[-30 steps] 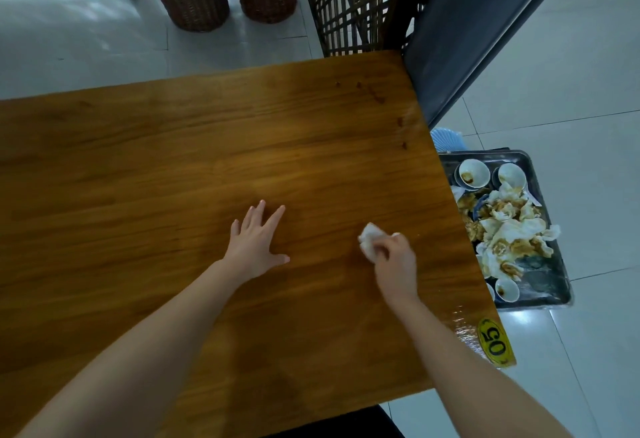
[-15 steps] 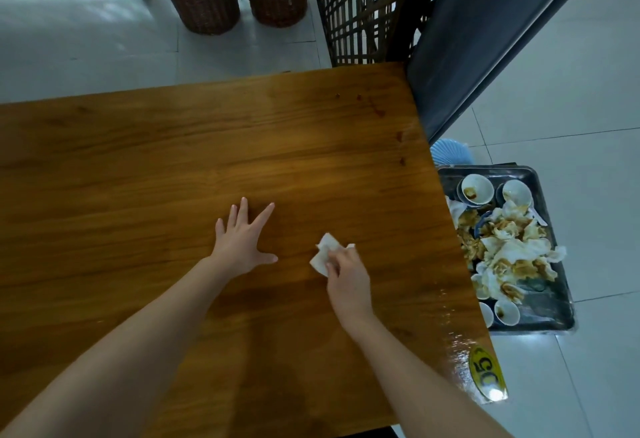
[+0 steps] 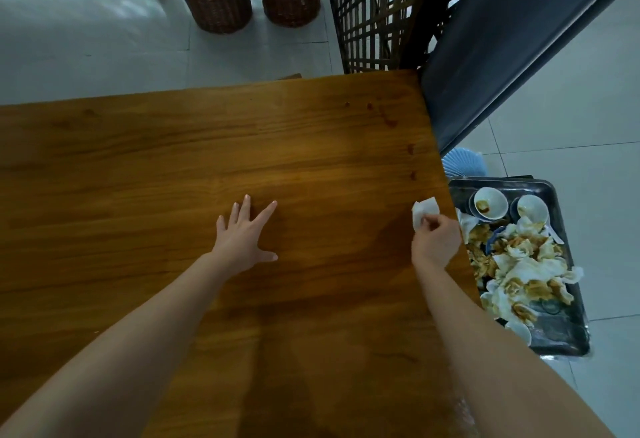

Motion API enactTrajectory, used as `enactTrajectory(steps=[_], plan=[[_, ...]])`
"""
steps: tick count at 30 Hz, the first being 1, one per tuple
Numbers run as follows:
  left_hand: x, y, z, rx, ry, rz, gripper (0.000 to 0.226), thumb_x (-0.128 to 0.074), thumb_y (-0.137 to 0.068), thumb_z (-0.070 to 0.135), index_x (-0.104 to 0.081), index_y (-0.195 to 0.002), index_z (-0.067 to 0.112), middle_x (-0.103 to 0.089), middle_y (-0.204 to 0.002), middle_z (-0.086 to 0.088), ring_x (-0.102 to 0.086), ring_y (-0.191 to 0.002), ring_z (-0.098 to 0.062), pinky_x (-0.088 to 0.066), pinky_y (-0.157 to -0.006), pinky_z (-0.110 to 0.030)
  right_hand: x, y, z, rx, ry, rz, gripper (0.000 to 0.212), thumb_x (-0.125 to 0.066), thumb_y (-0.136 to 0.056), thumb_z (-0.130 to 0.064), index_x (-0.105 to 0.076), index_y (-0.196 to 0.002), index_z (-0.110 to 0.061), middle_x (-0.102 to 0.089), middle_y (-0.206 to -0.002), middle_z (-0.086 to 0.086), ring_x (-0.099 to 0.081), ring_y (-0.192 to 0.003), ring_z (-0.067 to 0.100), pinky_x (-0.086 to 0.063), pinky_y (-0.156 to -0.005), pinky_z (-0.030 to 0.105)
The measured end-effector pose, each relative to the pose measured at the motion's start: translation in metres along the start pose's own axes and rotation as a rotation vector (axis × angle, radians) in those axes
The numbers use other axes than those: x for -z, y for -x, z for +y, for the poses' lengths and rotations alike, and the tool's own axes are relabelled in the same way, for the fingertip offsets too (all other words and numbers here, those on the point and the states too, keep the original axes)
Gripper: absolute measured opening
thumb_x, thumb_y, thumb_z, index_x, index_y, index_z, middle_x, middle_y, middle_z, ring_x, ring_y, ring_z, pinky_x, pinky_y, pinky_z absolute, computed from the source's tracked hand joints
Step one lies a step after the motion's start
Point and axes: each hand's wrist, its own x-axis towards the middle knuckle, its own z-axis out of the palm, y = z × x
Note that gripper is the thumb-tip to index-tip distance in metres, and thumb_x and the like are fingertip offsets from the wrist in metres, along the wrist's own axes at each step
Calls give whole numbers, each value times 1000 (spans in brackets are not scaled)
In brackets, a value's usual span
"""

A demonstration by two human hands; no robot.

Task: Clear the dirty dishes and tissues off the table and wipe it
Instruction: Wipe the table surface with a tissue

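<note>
A crumpled white tissue (image 3: 425, 210) was found pinched in the fingers of the right hand (image 3: 437, 243) at the right edge of the wooden table (image 3: 173, 160). The left hand (image 3: 244, 233) was laid flat near the table's middle, fingers spread, holding nothing. Dark spots (image 3: 389, 120) were noted toward the table's far right corner, beyond the tissue; the right hand was judged the nearer to them. A metal tray (image 3: 568, 333) was recorded just off the table's right edge, loaded with soiled white bowls (image 3: 490, 202) and a heap of stained tissues (image 3: 519, 264).
</note>
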Motion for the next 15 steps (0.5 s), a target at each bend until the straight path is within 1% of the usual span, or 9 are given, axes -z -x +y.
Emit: enactTrajectory(steps=[2,3,4,6,7,8,10,13,15], plan=[[2,-3,0,17,2,-5,115,-77,-73,52,11,-147,49,17,-160,-8,13,-147,-33,-2,-115,-58,-10,14,-9,-4,-16,-13,18,-53,-95,-9,-66,-106,-5,-60,-112,11,-59,-99,23,-46,-79,27],[4,-5,-1,21,3,-8,115,-77,-73,52,11,-148,49,17,-160,-9,13,-147,-33,-2,-115,-58,-16,25,-13,43,-15,-58,17,-53,-95,-11,-65,-105,-6,-59,-111,8,-58,-97,19,-47,-79,25],[6,-6,-2,23,1,-11,116,-77,-73,52,11,-148,48,17,-160,-9,13,-147,-34,-2,-115,-58,-22,36,-16,111,-8,-113,15,-53,-95,-12,-65,-104,-7,-57,-109,6,-55,-93,14,-45,-76,21],[10,-9,-2,15,-8,-16,116,-76,-73,53,11,-149,46,18,-160,-10,12,-147,-35,-2,-115,-58,-34,60,-22,250,7,-215,13,-53,-95,-11,-65,-100,-9,-55,-102,0,-51,-84,7,-37,-66,11],[12,-11,-2,9,-9,-17,116,-76,-73,54,11,-149,46,18,-160,-10,12,-147,-35,-2,-115,-58,-40,72,-24,305,9,-264,13,-53,-95,-11,-65,-98,-11,-53,-100,-3,-50,-81,3,-35,-62,10],[14,-12,-1,6,-8,-16,116,-76,-72,54,11,-149,46,18,-160,-10,12,-147,-35,-2,-115,-58,-45,81,-24,351,13,-309,13,-52,-96,-11,-65,-98,-12,-52,-98,-5,-49,-79,2,-36,-62,9],[19,-16,-1,7,-3,5,116,-77,-72,54,10,-149,47,18,-160,-10,12,-147,-33,-1,-115,-58,-52,90,-24,406,39,-360,16,-52,-96,-12,-66,-102,-11,-51,-98,-6,-49,-80,2,-39,-66,10],[26,-21,-11,12,-27,43,115,-78,-71,52,7,-148,49,16,-161,-9,10,-148,-32,-1,-115,-58,-53,80,-24,468,77,-400,18,-53,-96,-12,-67,-106,-7,-50,-96,-6,-49,-81,2,-38,-61,6],[28,-21,-19,15,-52,17,112,-78,-71,51,4,-148,50,14,-161,-9,8,-148,-33,0,-115,-59,-55,73,-30,497,82,-422,18,-53,-95,-10,-67,-106,-6,-51,-95,-6,-50,-81,3,-38,-61,6]])
